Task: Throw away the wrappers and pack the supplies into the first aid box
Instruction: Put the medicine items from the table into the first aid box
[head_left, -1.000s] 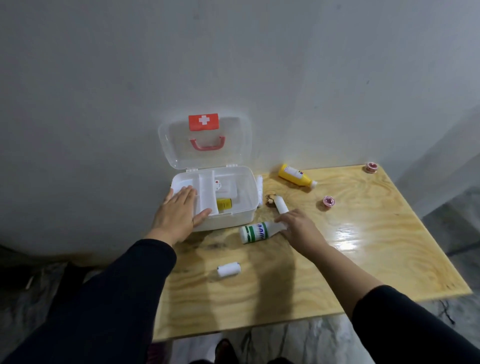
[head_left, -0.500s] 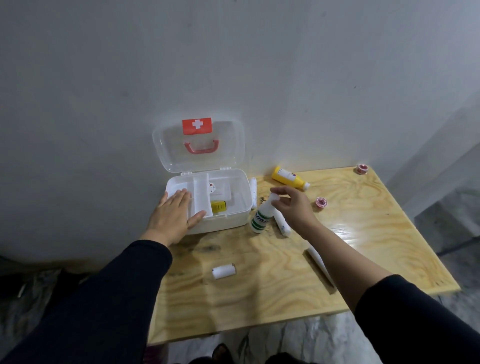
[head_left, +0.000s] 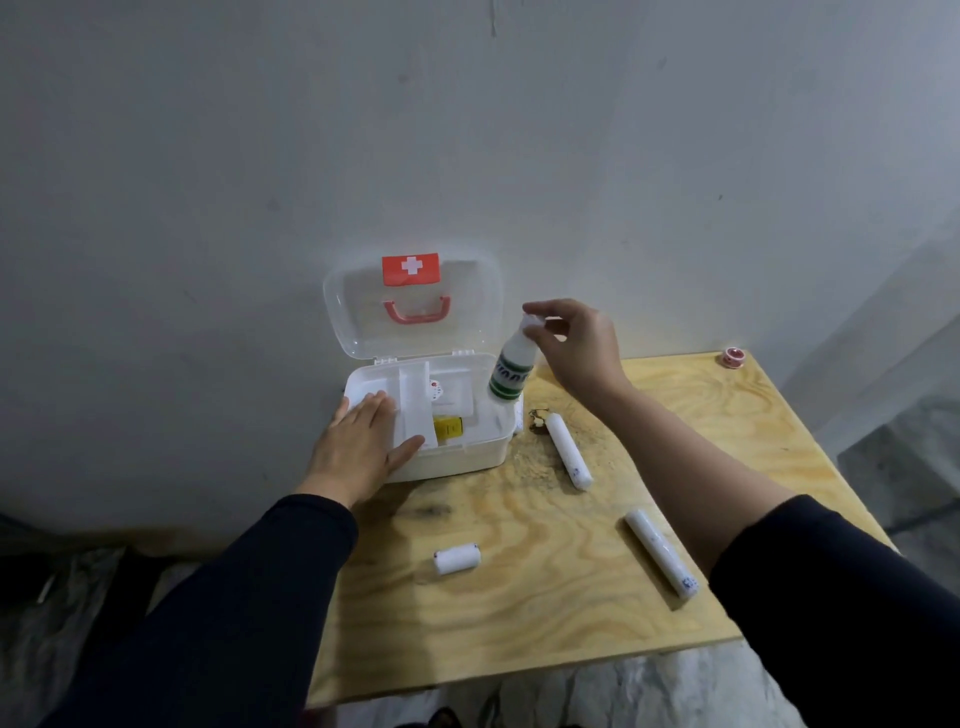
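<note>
The white first aid box (head_left: 467, 457) stands open at the table's back left, its clear lid (head_left: 467, 291) leaning on the wall. A small yellow item (head_left: 448, 428) lies inside. My left hand (head_left: 358, 441) rests flat on the box's front left corner. My right hand (head_left: 576, 345) pinches the cap of a white bottle with green bands (head_left: 511, 371), hanging upright over the box's right end. Two long white rolls (head_left: 569, 451) (head_left: 661, 553) and a short white roll (head_left: 457, 558) lie on the wood.
The plywood table (head_left: 545, 623) stands against a grey wall. A pink tape roll (head_left: 733, 357) sits at its far right corner. A small brownish scrap (head_left: 537, 415) lies beside the box. Grey floor shows past the front and right edges.
My right hand picked the green-banded bottle up from the table and carried it up and left over the box. My left hand stayed on the box.
</note>
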